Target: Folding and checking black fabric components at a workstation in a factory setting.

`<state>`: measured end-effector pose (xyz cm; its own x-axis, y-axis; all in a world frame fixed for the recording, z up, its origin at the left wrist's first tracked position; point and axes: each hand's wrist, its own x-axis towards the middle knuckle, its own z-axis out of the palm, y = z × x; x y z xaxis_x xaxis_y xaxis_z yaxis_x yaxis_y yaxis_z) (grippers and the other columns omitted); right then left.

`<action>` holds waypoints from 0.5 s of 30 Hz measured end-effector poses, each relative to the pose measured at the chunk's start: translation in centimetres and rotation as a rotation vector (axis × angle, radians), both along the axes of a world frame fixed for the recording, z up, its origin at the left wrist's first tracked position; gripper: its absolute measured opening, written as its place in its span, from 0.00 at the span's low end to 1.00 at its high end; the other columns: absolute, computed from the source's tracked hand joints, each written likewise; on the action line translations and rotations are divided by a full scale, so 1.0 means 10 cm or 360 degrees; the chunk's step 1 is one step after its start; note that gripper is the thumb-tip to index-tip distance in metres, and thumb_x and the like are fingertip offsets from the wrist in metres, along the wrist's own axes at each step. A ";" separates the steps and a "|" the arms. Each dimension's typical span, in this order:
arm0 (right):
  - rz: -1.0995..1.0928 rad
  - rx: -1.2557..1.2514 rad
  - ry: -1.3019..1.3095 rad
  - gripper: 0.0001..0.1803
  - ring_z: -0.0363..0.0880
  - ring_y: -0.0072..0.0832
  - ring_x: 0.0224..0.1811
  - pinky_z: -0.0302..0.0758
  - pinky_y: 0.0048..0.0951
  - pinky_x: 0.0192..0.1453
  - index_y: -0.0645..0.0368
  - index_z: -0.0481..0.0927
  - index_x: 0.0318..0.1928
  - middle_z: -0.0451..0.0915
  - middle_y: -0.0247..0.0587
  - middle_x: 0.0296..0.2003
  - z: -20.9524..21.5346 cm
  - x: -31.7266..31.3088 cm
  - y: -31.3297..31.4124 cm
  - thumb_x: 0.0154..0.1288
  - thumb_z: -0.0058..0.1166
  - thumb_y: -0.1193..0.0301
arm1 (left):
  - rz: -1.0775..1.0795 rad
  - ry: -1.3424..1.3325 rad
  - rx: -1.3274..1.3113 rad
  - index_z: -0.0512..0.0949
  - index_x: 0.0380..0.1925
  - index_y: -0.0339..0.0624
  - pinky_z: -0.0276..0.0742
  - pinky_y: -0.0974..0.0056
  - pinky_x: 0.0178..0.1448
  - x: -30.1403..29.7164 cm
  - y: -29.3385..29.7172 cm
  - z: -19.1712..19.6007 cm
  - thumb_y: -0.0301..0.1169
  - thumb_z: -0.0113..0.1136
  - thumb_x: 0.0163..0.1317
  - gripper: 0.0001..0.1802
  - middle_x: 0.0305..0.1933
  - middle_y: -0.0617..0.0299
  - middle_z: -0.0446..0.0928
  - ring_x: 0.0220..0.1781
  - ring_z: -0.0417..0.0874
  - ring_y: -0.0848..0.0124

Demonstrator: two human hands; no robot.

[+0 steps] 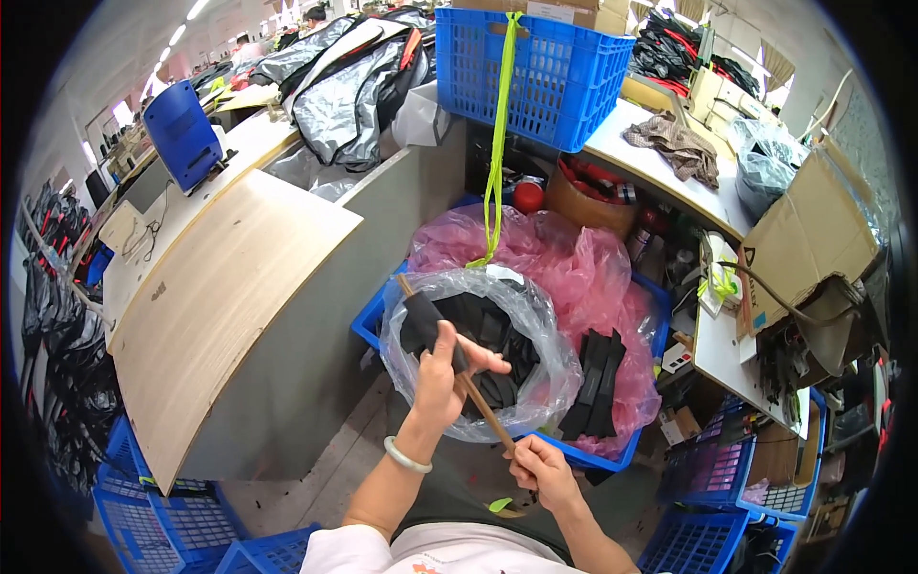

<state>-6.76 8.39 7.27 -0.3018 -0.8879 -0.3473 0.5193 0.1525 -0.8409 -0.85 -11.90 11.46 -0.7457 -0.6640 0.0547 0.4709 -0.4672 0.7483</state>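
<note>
A thin wooden stick (487, 409) slants up and left in front of my body. My right hand (542, 471) is closed around its lower end. Near its upper part, a black fabric piece (424, 316) lies over or around the stick; I cannot tell which. My left hand (448, 378), with a pale bangle on its wrist, is beside the stick and the black piece. Its thumb points up and its fingers stretch to the right, apart. Below them, a clear plastic bag (550, 383) stands open with many black fabric pieces (497, 330) inside.
Pink plastic sheeting (574, 258) and black strips (595, 383) lie in a blue crate (612, 464) around the bag. A green strap (499, 143) hangs from another blue crate (535, 77). A wooden panel (220, 297) stands left; a cardboard box (813, 249) leans right.
</note>
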 end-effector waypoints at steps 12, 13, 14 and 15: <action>-0.0298 0.0243 0.0338 0.10 0.63 0.12 0.18 0.58 0.16 0.20 0.62 0.71 0.35 0.70 0.31 0.18 -0.27 0.35 -0.01 0.66 0.51 0.67 | 0.0644 -0.0329 0.0261 0.76 0.38 0.34 0.78 0.64 0.41 0.04 -0.06 -0.58 0.44 0.49 0.67 0.20 0.32 0.59 0.78 0.28 0.78 0.70; -0.0265 0.0247 0.0173 0.10 0.62 0.12 0.17 0.58 0.16 0.20 0.61 0.70 0.34 0.70 0.31 0.18 -0.29 0.36 -0.01 0.65 0.52 0.67 | 0.0606 -0.0244 0.0369 0.77 0.37 0.34 0.78 0.64 0.41 0.04 -0.03 -0.54 0.43 0.50 0.67 0.20 0.32 0.59 0.78 0.29 0.78 0.70; -0.0285 0.0251 -0.0162 0.11 0.57 0.11 0.15 0.53 0.15 0.17 0.59 0.68 0.32 0.66 0.29 0.17 -0.23 0.34 -0.03 0.66 0.53 0.66 | 0.0610 -0.0184 0.0406 0.77 0.36 0.34 0.78 0.63 0.40 0.05 -0.01 -0.53 0.43 0.51 0.66 0.20 0.31 0.59 0.78 0.30 0.78 0.70; -0.0290 0.0257 -0.0172 0.11 0.57 0.11 0.15 0.53 0.15 0.17 0.59 0.68 0.32 0.66 0.29 0.17 -0.24 0.34 -0.04 0.66 0.53 0.66 | 0.0606 -0.0196 0.0409 0.77 0.36 0.34 0.78 0.63 0.40 0.06 -0.02 -0.57 0.43 0.51 0.66 0.20 0.31 0.59 0.78 0.30 0.78 0.70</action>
<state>-3.39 8.00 4.91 -0.4051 -0.7527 -0.5189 0.6357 0.1760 -0.7516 -0.26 -12.10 5.74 -0.4375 -0.8717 -0.2206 0.5596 -0.4560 0.6920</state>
